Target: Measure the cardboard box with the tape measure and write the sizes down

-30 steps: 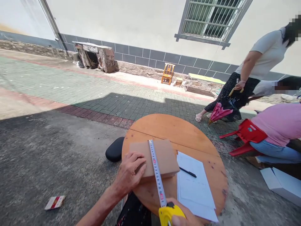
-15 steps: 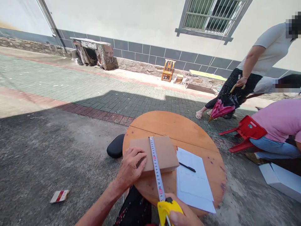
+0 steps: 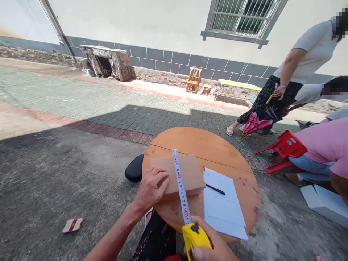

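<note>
A closed brown cardboard box lies on the round wooden table. My left hand rests on its left side, fingers bent over the top and holding it. In my right hand is a yellow tape measure, at the table's near edge. Its pulled-out blade runs away from me across the box top, and the tip shows just past the far edge. Whether the blade touches the cardboard I cannot tell. Right of the box, a black pen lies on white paper sheets.
A black stool seat stands at the table's left. To the right, a person in pink sits on a red chair near a white box. Another person holds a folded umbrella. A small carton lies on the ground.
The blade's tip has shifted from the box's far edge to a little beyond it. My right hand has moved slightly forward with the tape measure. My left hand stays on the box.
</note>
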A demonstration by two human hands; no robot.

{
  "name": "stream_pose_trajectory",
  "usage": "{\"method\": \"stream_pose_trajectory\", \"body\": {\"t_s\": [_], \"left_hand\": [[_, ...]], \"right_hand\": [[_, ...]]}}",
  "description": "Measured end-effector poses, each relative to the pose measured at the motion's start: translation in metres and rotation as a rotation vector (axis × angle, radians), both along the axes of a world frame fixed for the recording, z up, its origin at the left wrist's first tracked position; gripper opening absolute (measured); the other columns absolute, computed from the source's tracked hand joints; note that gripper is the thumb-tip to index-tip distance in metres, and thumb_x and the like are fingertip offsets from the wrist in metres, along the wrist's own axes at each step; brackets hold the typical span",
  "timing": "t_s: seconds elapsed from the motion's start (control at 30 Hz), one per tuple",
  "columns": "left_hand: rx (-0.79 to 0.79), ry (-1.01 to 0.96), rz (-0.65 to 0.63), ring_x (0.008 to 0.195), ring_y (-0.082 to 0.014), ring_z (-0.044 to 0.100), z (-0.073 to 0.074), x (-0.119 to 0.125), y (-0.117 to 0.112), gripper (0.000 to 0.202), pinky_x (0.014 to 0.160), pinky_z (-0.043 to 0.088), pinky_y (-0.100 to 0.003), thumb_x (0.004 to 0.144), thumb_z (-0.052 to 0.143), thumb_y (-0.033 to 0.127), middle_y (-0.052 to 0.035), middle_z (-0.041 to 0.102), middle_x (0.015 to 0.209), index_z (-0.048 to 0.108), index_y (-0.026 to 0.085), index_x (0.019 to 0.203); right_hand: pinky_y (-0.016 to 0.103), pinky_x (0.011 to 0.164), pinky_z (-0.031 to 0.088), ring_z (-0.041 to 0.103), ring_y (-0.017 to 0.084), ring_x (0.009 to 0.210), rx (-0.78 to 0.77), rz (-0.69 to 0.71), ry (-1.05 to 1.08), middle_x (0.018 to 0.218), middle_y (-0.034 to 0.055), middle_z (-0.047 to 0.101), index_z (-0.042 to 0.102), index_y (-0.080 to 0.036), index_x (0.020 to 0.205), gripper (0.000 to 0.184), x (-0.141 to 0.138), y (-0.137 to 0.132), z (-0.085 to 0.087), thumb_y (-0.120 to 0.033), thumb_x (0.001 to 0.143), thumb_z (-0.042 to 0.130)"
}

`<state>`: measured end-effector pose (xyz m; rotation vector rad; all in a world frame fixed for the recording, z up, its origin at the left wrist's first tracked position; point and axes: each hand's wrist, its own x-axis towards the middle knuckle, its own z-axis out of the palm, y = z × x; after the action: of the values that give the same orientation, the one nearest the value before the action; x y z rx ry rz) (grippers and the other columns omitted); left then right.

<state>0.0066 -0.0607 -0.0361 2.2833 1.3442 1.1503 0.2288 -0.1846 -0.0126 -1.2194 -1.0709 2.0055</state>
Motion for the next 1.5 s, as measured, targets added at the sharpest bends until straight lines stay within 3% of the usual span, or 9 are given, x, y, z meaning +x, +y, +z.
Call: {"method": "stream_pose_trajectory", "body": {"t_s": [0.2,0.33,0.47,0.6,0.8,0.9,1.0,1.23,1.5], "left_hand": [[-0.177,-0.352,0.122,0.103,-0.0212,0.06,0.025,-0.004,0.009,0.035,0.091,0.048,-0.035,0.09,0.055,0.037,-0.0069,0.064,0.114,0.059,0.022,0.12],[-0.37,-0.637,0.025,0.093,-0.0184,0.063,0.042,0.002,0.021,0.06,0.079,0.052,-0.031,0.085,0.061,0.044,-0.0093,0.062,0.119,0.046,0.018,0.136],[-0.422,-0.713,0.014,0.065,-0.013,0.059,0.054,0.014,0.02,0.041,0.062,0.048,-0.025,0.082,0.065,0.045,-0.0009,0.065,0.077,0.065,0.014,0.108],[-0.417,-0.71,0.025,0.057,-0.0114,0.055,0.059,0.028,-0.004,0.03,0.056,0.048,-0.024,0.081,0.066,0.043,0.0018,0.063,0.069,0.069,0.017,0.094],[-0.503,-0.483,-0.116,0.073,-0.0172,0.064,0.032,0.054,-0.065,0.023,0.066,0.055,-0.028,0.088,0.058,0.038,-0.0014,0.068,0.081,0.07,0.024,0.101],[-0.356,-0.233,-0.244,0.094,-0.021,0.063,0.014,0.061,-0.091,0.019,0.08,0.055,-0.034,0.091,0.054,0.03,-0.0075,0.065,0.109,0.072,0.026,0.098],[-0.142,-0.117,-0.18,0.106,-0.0242,0.058,0.005,0.053,-0.102,0.022,0.085,0.054,-0.038,0.089,0.056,0.025,-0.0103,0.055,0.128,0.069,0.028,0.106],[-0.111,-0.258,0.332,0.125,-0.0294,0.047,-0.004,-0.002,-0.065,0.036,0.102,0.043,-0.048,0.09,0.054,0.038,-0.0085,0.047,0.136,0.055,0.029,0.124],[-0.592,-0.539,0.325,0.134,-0.0298,0.043,-0.04,-0.002,-0.042,0.07,0.107,0.04,-0.042,0.088,0.053,0.053,-0.0124,0.041,0.148,0.031,0.022,0.146]], "right_hand": [[0.03,0.068,0.047,0.062,0.019,0.077,0.005,0.089,-0.041,0.094,0.0056,0.062,0.045,-0.019,0.132,0.091,0.014,-0.013,0.0,-0.058,0.056,0.078],[0.03,0.076,0.047,0.061,0.021,0.084,0.044,0.122,-0.167,0.099,0.0048,0.063,0.047,-0.021,0.134,0.081,0.019,-0.023,-0.001,-0.035,0.06,0.077],[0.03,0.081,0.045,0.057,0.024,0.094,0.102,0.131,-0.285,0.102,0.0033,0.064,0.054,-0.023,0.128,0.075,0.02,-0.029,0.008,-0.029,0.058,0.078],[0.031,0.083,0.045,0.058,0.025,0.097,0.081,0.093,-0.265,0.114,0.0054,0.062,0.044,-0.024,0.138,0.091,0.023,-0.034,0.009,-0.028,0.055,0.079],[0.037,0.094,0.043,0.057,0.029,0.106,0.123,-0.039,-0.184,0.123,0.0103,0.059,0.04,-0.018,0.141,0.105,0.025,-0.039,-0.004,-0.038,0.048,0.085],[0.038,0.097,0.041,0.056,0.03,0.108,0.166,-0.045,-0.199,0.12,0.0105,0.061,0.048,-0.016,0.135,0.097,0.027,-0.038,-0.009,-0.035,0.047,0.086],[0.038,0.095,0.043,0.056,0.032,0.108,0.159,-0.052,-0.229,0.119,0.0119,0.061,0.05,-0.016,0.132,0.093,0.032,-0.039,-0.016,-0.039,0.049,0.085],[0.036,0.09,0.044,0.058,0.032,0.107,0.204,-0.184,-0.174,0.116,0.0122,0.063,0.043,-0.016,0.136,0.097,0.047,-0.031,-0.016,-0.058,0.055,0.078],[0.038,0.096,0.042,0.056,0.029,0.112,0.537,-0.234,-0.68,0.129,0.008,0.058,0.045,-0.023,0.136,0.076,0.051,0.028,0.011,-0.034,0.066,0.071]]}}
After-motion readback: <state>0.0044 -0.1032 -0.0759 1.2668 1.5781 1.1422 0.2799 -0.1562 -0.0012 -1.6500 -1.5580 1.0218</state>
